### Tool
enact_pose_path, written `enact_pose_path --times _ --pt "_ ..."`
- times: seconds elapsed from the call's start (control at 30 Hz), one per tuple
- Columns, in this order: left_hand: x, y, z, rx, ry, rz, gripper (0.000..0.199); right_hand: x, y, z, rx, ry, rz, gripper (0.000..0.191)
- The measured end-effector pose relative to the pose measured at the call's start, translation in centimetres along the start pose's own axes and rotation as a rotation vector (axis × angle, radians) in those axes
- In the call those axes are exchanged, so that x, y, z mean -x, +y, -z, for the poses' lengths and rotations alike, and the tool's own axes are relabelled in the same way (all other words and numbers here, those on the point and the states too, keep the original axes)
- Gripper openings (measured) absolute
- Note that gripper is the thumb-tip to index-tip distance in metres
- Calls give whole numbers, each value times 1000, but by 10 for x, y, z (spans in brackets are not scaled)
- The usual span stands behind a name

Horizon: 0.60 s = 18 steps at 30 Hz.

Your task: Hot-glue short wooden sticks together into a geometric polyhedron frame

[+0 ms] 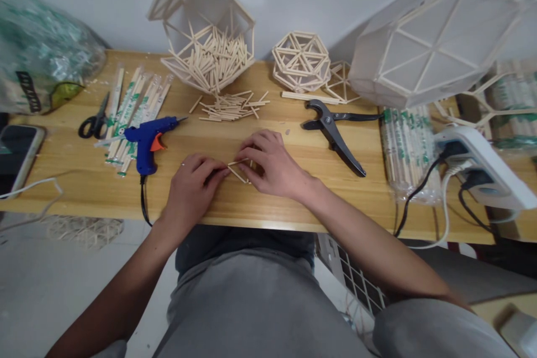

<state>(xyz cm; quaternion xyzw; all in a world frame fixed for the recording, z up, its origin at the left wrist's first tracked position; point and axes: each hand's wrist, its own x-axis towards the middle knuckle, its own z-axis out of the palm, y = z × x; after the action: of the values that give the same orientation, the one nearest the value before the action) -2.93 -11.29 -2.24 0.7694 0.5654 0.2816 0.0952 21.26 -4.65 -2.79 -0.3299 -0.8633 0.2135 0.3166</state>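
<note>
Sticks (237, 174) form a small frame; the left hand (193, 184) pinches one corner, the right hand (272, 166) holds the opposite side, probably keeping joints aligned.

A craft workspace was indicated by the glue gun (147, 141), cutting pliers (335, 132) and stick frames (301, 61) on a wooden bench (201, 196).

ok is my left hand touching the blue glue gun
Apart: the head view shows bare wooden tabletop between the left hand and blue glue gun.
</note>
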Motion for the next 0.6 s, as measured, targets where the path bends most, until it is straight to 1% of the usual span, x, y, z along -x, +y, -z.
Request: enact_pose_path --times 0.43,0.53,0.6 --pt "1 6 0 -2 3 24 17 0 0 0 -14 -14 -10 9" --pt "2 8 9 -4 -7 65 21 0 0 1 -15 -10 -9 9" --pt "3 2 24 -46 1 135 25 0 0 1 -23 -14 -6 9"
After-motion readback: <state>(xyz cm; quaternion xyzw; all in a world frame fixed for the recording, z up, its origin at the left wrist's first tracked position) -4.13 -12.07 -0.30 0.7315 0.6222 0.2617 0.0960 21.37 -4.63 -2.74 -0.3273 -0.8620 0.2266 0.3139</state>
